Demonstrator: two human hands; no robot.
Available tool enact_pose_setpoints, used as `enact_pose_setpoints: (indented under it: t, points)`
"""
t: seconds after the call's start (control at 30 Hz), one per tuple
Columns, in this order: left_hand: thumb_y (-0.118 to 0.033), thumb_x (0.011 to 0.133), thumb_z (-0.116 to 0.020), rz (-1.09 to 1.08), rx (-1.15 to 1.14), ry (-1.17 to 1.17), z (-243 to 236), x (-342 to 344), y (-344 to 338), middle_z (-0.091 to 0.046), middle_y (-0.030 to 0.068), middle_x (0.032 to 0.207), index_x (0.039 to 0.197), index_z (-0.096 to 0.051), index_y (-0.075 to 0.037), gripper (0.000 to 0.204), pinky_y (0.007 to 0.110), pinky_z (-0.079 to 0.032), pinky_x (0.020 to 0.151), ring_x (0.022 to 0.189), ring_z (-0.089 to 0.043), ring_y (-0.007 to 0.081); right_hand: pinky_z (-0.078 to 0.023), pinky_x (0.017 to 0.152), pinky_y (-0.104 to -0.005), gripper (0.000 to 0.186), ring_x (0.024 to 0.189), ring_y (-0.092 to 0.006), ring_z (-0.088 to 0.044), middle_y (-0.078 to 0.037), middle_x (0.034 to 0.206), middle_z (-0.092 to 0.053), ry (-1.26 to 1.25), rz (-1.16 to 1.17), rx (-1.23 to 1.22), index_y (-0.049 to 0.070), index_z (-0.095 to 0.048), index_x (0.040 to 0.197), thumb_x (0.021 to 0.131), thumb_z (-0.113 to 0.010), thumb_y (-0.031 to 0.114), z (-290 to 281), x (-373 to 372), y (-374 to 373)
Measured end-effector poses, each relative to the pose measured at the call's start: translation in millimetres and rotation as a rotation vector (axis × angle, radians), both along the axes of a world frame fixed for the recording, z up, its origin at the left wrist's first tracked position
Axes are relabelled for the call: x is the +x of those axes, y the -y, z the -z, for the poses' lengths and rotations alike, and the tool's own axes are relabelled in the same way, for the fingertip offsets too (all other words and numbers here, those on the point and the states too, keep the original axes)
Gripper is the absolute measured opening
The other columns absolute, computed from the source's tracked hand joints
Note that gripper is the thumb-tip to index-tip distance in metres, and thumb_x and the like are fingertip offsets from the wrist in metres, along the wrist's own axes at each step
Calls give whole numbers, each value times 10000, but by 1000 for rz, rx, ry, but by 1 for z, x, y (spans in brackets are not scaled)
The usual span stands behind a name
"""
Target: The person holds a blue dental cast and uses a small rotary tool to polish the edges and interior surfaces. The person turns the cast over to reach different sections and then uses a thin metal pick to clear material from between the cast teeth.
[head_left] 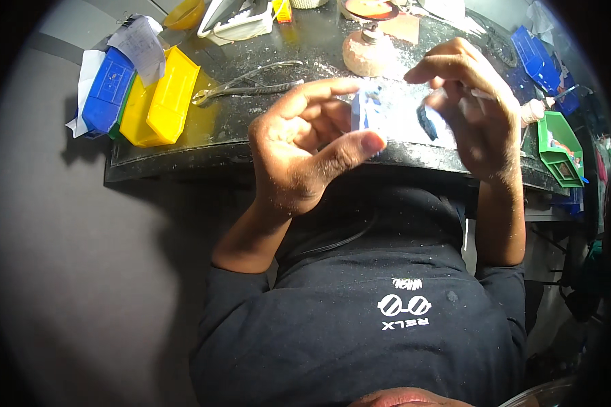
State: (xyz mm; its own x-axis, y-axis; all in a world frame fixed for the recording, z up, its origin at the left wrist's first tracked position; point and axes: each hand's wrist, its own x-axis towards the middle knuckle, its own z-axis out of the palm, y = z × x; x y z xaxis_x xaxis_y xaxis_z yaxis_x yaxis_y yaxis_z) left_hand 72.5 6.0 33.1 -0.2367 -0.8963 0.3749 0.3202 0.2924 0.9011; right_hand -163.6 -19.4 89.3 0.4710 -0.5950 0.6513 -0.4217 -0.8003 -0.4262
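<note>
My left hand (299, 146) holds a small pale blue-and-white block (366, 114) between the thumb and curled fingers. The lit side of the block is washed out by glare, so its details do not show. To its right, my right hand (475, 102) is raised with bent fingers, the thumb drawn in toward them. Just below that thumb tip is a small dark blue curved piece (428, 122); whether the thumb touches it I cannot tell. Something whitish (482, 93) shows between the right fingers, too small to name.
Pliers (251, 89) lie on the dark, dusty bench (217, 136). Yellow (173, 95) and blue (106, 91) bins stand at left, a green bin (560, 149) at right. Behind my hands sits a round pinkish jar (366, 57) with a metal top. A white tray (241, 26) stands farther back.
</note>
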Motion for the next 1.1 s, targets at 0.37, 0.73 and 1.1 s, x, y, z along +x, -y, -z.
enact_pose_setpoints:
  t: [0.37, 0.73, 1.1]
  points:
    - [-73, 824, -893, 237, 98, -169, -6, 1, -14, -732, 126, 981, 1314, -594, 83, 595, 287, -574, 841, 895, -714, 147, -477, 604, -268, 347, 801, -162, -679, -123, 1002, -742, 60, -128, -67, 20, -725, 1039, 728, -879, 24, -1, 13, -18]
    - [-481, 812, -881, 220, 199, -161, -3, -5, -15, -709, 170, 899, 1340, -543, 111, 862, 352, -592, 618, 760, -730, 287, -580, 710, -309, 325, 839, -205, -734, -105, 921, -732, 32, -69, -100, 45, -774, 937, 640, -902, 6, -5, 19, -20]
    - [-425, 869, -832, 316, 230, -268, 5, -5, -10, -699, 177, 977, 1379, -513, 104, 801, 320, -560, 577, 788, -730, 279, -605, 741, -303, 357, 834, -232, -749, -103, 916, -730, 8, -43, -96, 31, -773, 970, 637, -866, -59, -6, 19, -19]
